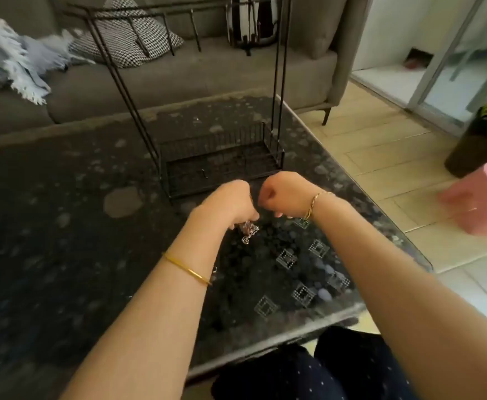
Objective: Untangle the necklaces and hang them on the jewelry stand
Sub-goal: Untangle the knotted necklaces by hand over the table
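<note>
Dotted trousers point(308, 370) at bottom edge, both forearms stretched over glass table point(63, 226). Tangled necklaces point(248, 230) are one silvery clump, dangling under left hand point(230, 202), which pinches it from above. Held low over table, likely so loose ends drop free. Right hand point(282, 194) just beside, fingers curled — gripping strand or nothing, cannot tell. Jewelry stand point(220, 145) directly behind hands, top bars bare, nothing blocking reach. Beyond — sofa point(178, 82), pink stool point(484, 197) on floor.
</note>
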`<state>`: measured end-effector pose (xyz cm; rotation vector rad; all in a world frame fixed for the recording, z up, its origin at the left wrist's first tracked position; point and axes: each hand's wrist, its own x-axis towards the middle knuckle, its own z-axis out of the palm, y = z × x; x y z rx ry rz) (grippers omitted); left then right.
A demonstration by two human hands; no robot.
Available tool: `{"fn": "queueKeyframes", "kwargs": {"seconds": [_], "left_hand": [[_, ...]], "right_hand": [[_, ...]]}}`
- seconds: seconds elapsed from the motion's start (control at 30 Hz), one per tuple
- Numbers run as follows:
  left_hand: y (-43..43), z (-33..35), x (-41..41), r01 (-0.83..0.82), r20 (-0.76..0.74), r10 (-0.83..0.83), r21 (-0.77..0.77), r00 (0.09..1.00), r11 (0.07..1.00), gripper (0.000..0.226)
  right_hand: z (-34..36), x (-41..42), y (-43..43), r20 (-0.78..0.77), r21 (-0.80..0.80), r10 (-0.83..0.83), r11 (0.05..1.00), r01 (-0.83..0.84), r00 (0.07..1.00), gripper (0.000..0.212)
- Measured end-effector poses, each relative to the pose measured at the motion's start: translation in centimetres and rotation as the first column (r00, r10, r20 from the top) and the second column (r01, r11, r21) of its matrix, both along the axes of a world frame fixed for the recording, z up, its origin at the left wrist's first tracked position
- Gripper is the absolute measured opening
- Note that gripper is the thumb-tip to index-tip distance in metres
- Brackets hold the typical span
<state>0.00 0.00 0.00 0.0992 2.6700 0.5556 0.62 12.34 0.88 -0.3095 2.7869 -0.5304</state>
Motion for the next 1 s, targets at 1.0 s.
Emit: {"fn": "queueKeyframes", "kwargs": {"seconds": [1.0], "left_hand": [[0.6, 0.8, 4.0, -0.508, 0.377, 0.351, 0.734, 0.857, 0.451, 0.03]], "right_hand": [[-2.5, 6.2, 1.0, 0.369, -0.656, -0.211, 0.63, 0.414, 0.905, 0.019]]}}
